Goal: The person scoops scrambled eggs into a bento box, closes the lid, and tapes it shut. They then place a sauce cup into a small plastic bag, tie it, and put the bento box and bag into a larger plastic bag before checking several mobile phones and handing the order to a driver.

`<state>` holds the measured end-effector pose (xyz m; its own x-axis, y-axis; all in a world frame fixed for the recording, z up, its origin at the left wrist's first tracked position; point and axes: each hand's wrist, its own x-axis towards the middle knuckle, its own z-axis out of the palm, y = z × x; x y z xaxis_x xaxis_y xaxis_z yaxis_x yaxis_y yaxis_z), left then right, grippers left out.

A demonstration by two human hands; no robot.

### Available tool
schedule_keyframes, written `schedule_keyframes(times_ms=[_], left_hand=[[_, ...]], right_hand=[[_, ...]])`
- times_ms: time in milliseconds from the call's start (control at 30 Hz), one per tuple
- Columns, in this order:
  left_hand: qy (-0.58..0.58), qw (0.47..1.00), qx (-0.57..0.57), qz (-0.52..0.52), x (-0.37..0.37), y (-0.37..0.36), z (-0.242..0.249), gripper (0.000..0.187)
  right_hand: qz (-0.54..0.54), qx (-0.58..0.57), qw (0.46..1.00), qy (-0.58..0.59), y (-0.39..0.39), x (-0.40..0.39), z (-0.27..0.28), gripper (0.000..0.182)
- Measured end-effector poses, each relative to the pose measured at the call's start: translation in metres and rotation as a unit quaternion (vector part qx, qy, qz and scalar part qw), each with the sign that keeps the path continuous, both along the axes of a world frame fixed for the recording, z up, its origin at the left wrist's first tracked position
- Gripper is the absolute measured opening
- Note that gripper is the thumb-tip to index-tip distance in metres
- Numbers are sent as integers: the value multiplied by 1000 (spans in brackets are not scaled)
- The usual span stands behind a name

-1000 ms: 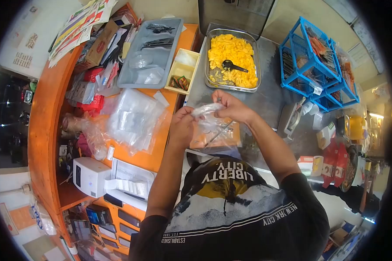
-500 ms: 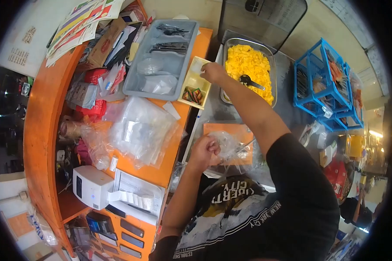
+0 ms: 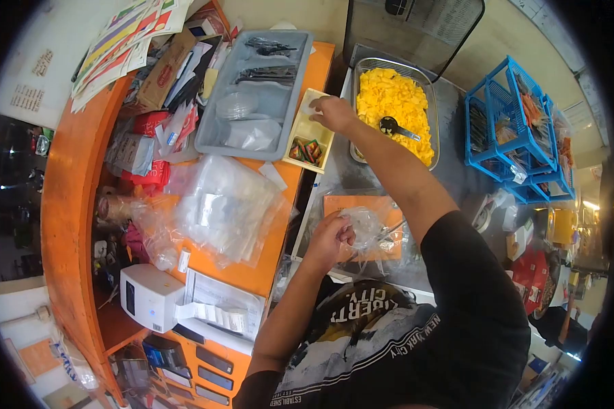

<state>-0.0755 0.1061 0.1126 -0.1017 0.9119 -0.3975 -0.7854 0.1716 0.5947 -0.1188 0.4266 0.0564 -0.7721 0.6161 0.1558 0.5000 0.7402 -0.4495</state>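
Note:
My left hand (image 3: 330,237) is closed on the gathered edge of a clear plastic bag (image 3: 367,228), which hangs over an orange sheet (image 3: 391,249) on the metal counter. What the bag contains is hard to make out. My right hand (image 3: 331,113) reaches into a pale yellow container (image 3: 301,128), its fingers bent together and pointing down. Anything between those fingertips is too small or hidden to name. Small colourful sachets (image 3: 307,151) lie in the container's near end. Beside my right forearm, a metal tray (image 3: 435,117) holds chopped yellow food with a black-handled scoop (image 3: 397,128) resting on it.
On the orange counter (image 3: 269,235) stand a grey divided tray (image 3: 202,129) with cutlery and lids, a stack of clear bags (image 3: 218,201) and a white label printer (image 3: 147,296). Blue baskets (image 3: 501,126) with packets stand at right. Several phones (image 3: 215,378) lie lower left.
The view has shifted a little. My right hand stays over the yellow container, with the fingers slightly repositioned. My left hand still holds the bag, its knuckles turned slightly.

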Motion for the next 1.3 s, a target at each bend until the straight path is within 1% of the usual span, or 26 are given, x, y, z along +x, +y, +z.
schedule_keyframes(times_ms=[33,133,267,333,400,433,500,533,633,667,700,733,767,800,833,867,900,933,1000,1033,1067,1100,1167,1200,1267,1300], left_hand=[[-3,1000,5,2,0,2,1,14],[28,999,-15,1,3,2,6,15],[29,1000,-4,10,6,2,0,18],[44,999,-3,0,5,2,2,19],[92,996,-9,-20,4,4,9,25],[117,993,-12,-30,3,6,12,28],[61,998,-11,-17,5,9,11,27],[33,999,-10,-13,6,11,10,27],[-29,999,19,23,7,16,8,25],[14,1000,8,8,7,18,7,32],[27,997,68,13,9,16,11,30],[11,992,126,2,8,14,1,31],[92,990,99,-29,9,12,28,26],[174,980,76,-65,18,11,56,22],[194,975,74,-80,34,14,58,18],[221,968,81,-87,47,18,60,15],[250,960,88,-90,57,21,63,13],[296,938,88,-158,64,24,46,24],[492,837,106,-214,83,33,27,28],[582,770,115,-236,95,37,16,31],[647,716,124,-230,107,42,-1,40],[678,682,117,-249,120,44,1,42],[736,607,104,-280,148,49,9,45],[725,619,90,-288,157,52,3,49],[740,587,66,-323,173,61,-10,52],[747,569,52,-339,180,64,-15,54]], right_hand=[[-1,1,1000,-7,0,-2,1,19],[-35,-36,998,43,0,-5,-1,18],[-39,-105,984,136,8,0,3,18],[-64,-161,960,220,16,0,0,17],[-68,-209,928,302,22,-1,2,17],[-85,-258,899,344,22,0,5,17],[-118,-348,827,425,24,5,21,17],[-124,-411,773,466,16,11,41,12],[-123,-548,640,525,-24,65,111,12],[-104,-544,662,505,-30,92,119,14],[-77,-480,762,428,-45,127,137,14],[-56,-411,845,337,-67,168,163,15],[-40,-340,911,232,-86,212,182,16],[-16,-298,947,118,-102,260,190,19],[-21,-249,968,20,-120,304,200,22],[-19,-193,978,-77,-139,344,211,26],[-66,-188,971,-133,-157,385,206,28],[-109,-187,958,-188,-178,424,192,31],[-187,-183,939,-221,-226,485,153,32],[-251,-199,930,-182,-250,501,128,35],[-312,-214,915,-141,-270,511,108,37],[-421,-344,834,-94,-281,503,110,44],[-495,-426,754,60,-302,501,83,43],[-491,-432,751,94,-309,500,68,40],[-475,-440,745,161,-314,497,43,33],[-471,-443,729,225,-315,494,36,29]])
